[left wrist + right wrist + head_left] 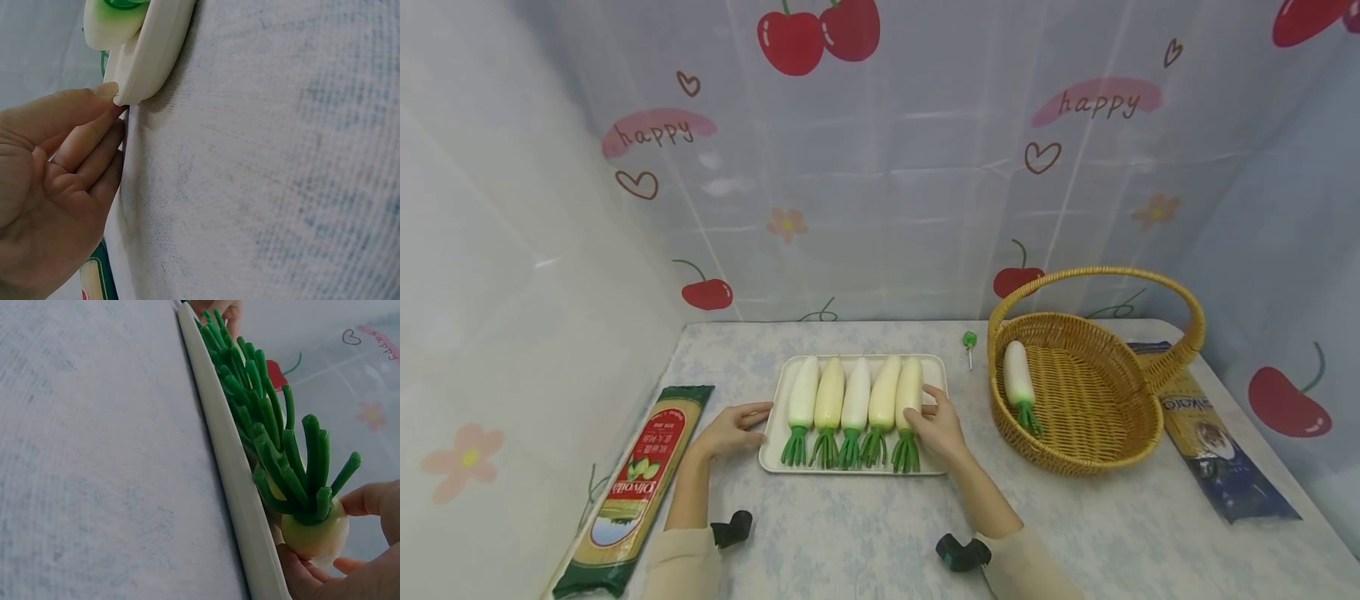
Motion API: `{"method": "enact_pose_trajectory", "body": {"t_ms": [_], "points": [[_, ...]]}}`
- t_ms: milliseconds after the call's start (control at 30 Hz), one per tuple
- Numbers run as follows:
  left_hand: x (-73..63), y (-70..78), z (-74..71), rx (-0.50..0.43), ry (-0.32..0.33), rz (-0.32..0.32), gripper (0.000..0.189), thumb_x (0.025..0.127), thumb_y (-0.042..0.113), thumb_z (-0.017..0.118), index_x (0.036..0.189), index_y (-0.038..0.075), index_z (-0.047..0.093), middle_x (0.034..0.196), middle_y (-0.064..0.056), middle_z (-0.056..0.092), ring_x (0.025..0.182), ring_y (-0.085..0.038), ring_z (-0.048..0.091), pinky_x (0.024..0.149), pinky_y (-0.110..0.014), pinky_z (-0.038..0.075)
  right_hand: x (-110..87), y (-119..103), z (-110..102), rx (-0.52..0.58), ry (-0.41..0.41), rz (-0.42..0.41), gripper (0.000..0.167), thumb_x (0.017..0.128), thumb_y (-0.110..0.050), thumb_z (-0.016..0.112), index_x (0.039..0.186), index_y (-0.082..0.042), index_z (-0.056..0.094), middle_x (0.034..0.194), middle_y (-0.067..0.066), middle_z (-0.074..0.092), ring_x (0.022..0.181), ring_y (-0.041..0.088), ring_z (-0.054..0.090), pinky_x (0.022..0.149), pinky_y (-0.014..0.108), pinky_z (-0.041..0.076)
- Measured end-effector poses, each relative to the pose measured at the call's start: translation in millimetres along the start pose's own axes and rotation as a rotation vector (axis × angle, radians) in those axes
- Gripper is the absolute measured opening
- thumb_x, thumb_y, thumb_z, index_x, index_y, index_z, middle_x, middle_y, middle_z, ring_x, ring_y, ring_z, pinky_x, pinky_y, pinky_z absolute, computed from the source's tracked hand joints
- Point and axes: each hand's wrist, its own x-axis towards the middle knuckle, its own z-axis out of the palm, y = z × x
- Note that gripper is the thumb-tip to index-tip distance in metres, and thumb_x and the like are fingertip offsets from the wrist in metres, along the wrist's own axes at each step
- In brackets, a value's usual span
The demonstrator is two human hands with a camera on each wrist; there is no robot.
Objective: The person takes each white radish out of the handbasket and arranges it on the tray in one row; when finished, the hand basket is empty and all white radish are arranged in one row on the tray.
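Several toy white radishes with green stalks lie side by side on a white tray point(779, 417), some whiter and some yellower. My left hand point(730, 429) pinches the tray's left rim between thumb and fingers, as the left wrist view shows close up. At the other end, my right hand point(942, 429) grips the rightmost white radish point(910, 387), a yellowish one. In the right wrist view, thumb and fingers lie on opposite sides of this radish's stalk end point(315, 534). Another white radish point(1017, 379) leans inside a wicker basket point(1090, 392) to the right.
A red and green pack of spaghetti point(636, 483) lies at the left. Behind the basket is a blue and yellow pack point(1221, 458), partly hidden by it. A small green lollipop point(970, 342) lies between tray and basket. Printed curtains point(880, 183) enclose the table.
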Motion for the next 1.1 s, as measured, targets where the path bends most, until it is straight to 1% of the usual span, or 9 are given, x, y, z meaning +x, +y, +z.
{"method": "enact_pose_trajectory", "body": {"t_ms": [100,167,333,433,500,667,833,900,1100], "points": [[-0.6,-0.2,0.3,0.004,0.003,-0.003,0.063,0.08,-0.005,0.066,0.135,-0.015,0.039,0.135,-0.033,0.04,0.127,-0.045,0.038,0.082,-0.019,0.048,2.9,3.0,0.8,-0.004,-0.006,-0.006,0.061,0.09,-0.017,0.06,0.142,0.0,0.035,0.117,0.03,0.055,0.098,0.034,0.06,0.067,0.032,0.054],[-1.4,-0.1,0.3,0.006,0.005,-0.005,0.063,0.079,-0.005,0.066,0.135,-0.015,0.039,0.135,-0.033,0.04,0.127,-0.045,0.038,0.082,-0.019,0.048,4.1,3.9,0.6,-0.009,-0.013,-0.017,0.06,0.09,-0.017,0.061,0.142,0.001,0.036,0.117,0.03,0.056,0.099,0.034,0.061,0.066,0.032,0.054],[-2.7,0.1,0.3,0.006,0.007,-0.008,0.063,0.08,-0.006,0.065,0.135,-0.015,0.039,0.136,-0.033,0.04,0.127,-0.045,0.038,0.082,-0.019,0.048,6.1,4.9,-0.6,-0.078,-0.026,-0.063,0.059,0.089,-0.019,0.063,0.14,0.002,0.04,0.115,0.028,0.058,0.103,0.037,0.06,0.075,0.037,0.054],[-2.4,0.4,0.6,0.011,0.011,-0.011,0.063,0.08,-0.005,0.066,0.135,-0.015,0.039,0.136,-0.033,0.04,0.127,-0.045,0.038,0.083,-0.021,0.048,7.0,6.1,-0.8,-0.133,-0.025,-0.096,0.059,0.089,-0.021,0.065,0.139,0.001,0.043,0.113,0.025,0.059,0.101,0.037,0.06,0.08,0.041,0.053],[-2.2,0.8,1.0,0.018,0.013,-0.016,0.063,0.08,-0.005,0.066,0.136,-0.015,0.039,0.136,-0.033,0.04,0.127,-0.045,0.038,0.083,-0.021,0.048,7.2,7.4,-0.3,-0.161,-0.021,-0.119,0.059,0.088,-0.023,0.066,0.138,0.002,0.045,0.112,0.024,0.059,0.1,0.037,0.061,0.08,0.042,0.052],[-1.7,1.8,1.8,0.015,0.011,-0.025,0.063,0.08,-0.004,0.066,0.136,-0.014,0.039,0.136,-0.032,0.04,0.128,-0.044,0.038,0.082,-0.022,0.049,5.9,9.6,1.6,-0.179,-0.009,-0.174,0.059,0.088,-0.022,0.066,0.135,0.006,0.046,0.107,0.026,0.061,0.093,0.038,0.063,0.077,0.043,0.053],[-1.4,1.2,1.7,0.011,0.008,-0.022,0.063,0.08,-0.004,0.066,0.136,-0.014,0.039,0.136,-0.032,0.041,0.128,-0.044,0.038,0.081,-0.02,0.049,4.8,9.5,2.8,-0.175,0.003,-0.172,0.058,0.086,-0.022,0.068,0.133,0.005,0.047,0.107,0.026,0.061,0.093,0.038,0.063,0.077,0.042,0.053],[-1.4,0.9,1.4,0.013,0.009,-0.021,0.063,0.08,-0.004,0.066,0.136,-0.014,0.039,0.136,-0.033,0.04,0.128,-0.044,0.038,0.08,-0.019,0.048,4.6,9.8,3.1,-0.169,0.0,-0.16,0.059,0.085,-0.022,0.069,0.133,0.004,0.048,0.108,0.026,0.061,0.094,0.037,0.063,0.076,0.041,0.054],[0.4,0.0,1.2,0.012,0.006,-0.018,0.063,0.08,-0.004,0.066,0.136,-0.014,0.039,0.136,-0.032,0.04,0.128,-0.044,0.037,0.079,-0.018,0.048,4.3,10.4,4.0,-0.174,-0.016,-0.166,0.061,0.084,-0.025,0.071,0.133,0.004,0.048,0.106,0.025,0.061,0.092,0.035,0.064,0.075,0.04,0.054]]}}
